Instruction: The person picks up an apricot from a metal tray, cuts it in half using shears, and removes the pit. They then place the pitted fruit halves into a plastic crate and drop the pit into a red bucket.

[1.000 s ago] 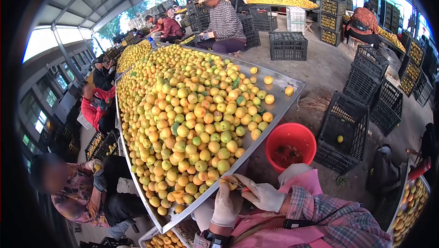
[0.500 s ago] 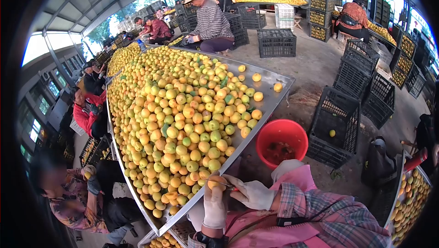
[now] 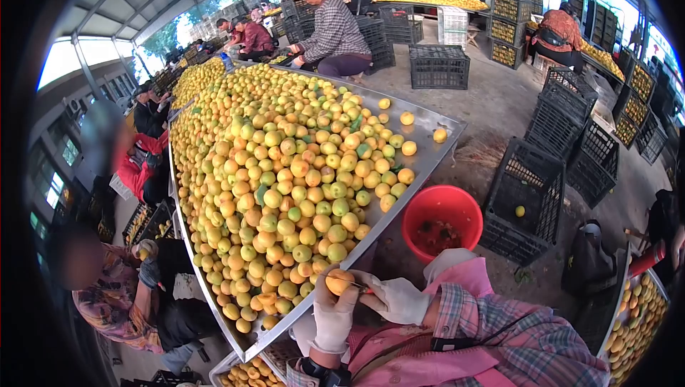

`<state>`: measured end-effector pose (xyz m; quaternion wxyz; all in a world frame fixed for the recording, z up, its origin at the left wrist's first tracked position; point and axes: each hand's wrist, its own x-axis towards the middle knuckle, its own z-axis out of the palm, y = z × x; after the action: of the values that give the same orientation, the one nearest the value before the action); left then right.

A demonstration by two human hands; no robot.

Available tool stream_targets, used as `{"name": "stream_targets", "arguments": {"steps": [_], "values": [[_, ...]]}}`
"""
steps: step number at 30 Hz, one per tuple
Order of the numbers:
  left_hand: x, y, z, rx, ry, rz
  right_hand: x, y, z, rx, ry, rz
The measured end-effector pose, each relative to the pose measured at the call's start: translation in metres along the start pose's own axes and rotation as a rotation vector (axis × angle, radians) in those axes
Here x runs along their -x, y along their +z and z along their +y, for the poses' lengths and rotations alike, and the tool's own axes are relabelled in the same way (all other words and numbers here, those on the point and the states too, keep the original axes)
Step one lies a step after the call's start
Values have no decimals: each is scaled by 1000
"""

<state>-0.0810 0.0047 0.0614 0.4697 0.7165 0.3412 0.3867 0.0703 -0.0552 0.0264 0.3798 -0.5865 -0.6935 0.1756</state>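
My left hand (image 3: 332,321), in a white glove, holds up an orange-yellow apricot (image 3: 338,282) between thumb and fingers. My right hand (image 3: 401,302), gloved as well, is closed around a small knife (image 3: 367,290) with a reddish handle, mostly hidden by the fingers. The thin blade points left and meets the fruit's side. Both hands are close together at the near edge of a metal table (image 3: 421,150), which carries a big heap of yellow and greenish apricots (image 3: 285,173).
A red bucket (image 3: 442,224) with scraps inside stands right of the table. Beside it is a black crate (image 3: 524,201) holding one fruit. Below the table's corner, a crate of apricot pieces (image 3: 251,373) sits near my left arm. A co-worker (image 3: 125,294) sits at left.
The apricot has turned in my left hand, and less of the blade now lies across it. My right hand stays in nearly the same place. The view has shifted slightly.
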Motion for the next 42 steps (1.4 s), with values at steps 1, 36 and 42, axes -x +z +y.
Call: {"name": "stream_targets", "arguments": {"steps": [1, 36, 42], "values": [[2, 3, -6, 292, -91, 20, -2, 1, -1, -7, -35, 33], [2, -1, -7, 673, -271, 59, -5, 5, 1, -154, -7, 5], [-2, -16, 4, -346, 93, 36, -7, -4, 4, -262, -46, -90]]}}
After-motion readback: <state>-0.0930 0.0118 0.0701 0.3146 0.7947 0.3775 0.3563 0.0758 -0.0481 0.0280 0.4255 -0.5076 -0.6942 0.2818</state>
